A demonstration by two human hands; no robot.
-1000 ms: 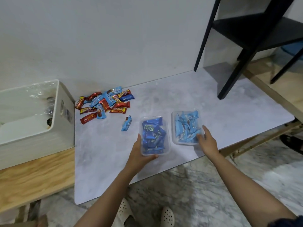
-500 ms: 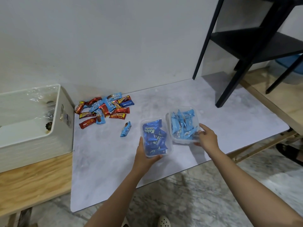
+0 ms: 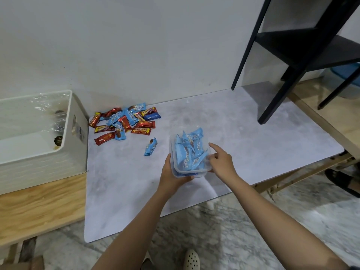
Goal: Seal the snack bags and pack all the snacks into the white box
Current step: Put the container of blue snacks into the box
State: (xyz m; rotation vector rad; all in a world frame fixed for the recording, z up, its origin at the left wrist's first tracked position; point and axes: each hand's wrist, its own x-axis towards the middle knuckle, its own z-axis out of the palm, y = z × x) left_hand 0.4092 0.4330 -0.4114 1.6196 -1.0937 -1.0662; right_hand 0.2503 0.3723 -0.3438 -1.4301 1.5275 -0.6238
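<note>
- Near the front edge of the grey mat (image 3: pixel 253 143), two clear plastic tubs sit stacked, held just above or on the mat; I cannot tell which.
- The upper tub (image 3: pixel 190 151) is full of light-blue wrapped snacks and sits slightly askew on the lower tub (image 3: pixel 187 174), where dark-blue wrappers show through the near wall.
- The left hand (image 3: pixel 171 178) holds the stack from the near-left corner, thumb lying up the left side, the other fingers tucked beneath the lower tub and mostly hidden.
- The right hand (image 3: pixel 222 162) grips the upper tub's right rim with curled fingers, while its index finger is stretched out straight along the rim.
- The white box (image 3: pixel 39 166) stands at the far left, partly on the wooden bench (image 3: pixel 39 201), its right wall beside the mat's edge; clear plastic glints inside it.
- A loose pile of red and blue snacks (image 3: pixel 124 123) lies on the mat just right of the box, by the wall.
- One single blue snack (image 3: pixel 151 147) lies apart, between the pile and the tubs.
- A black shelf frame (image 3: pixel 292 45) stands on the mat's far right corner.
</note>
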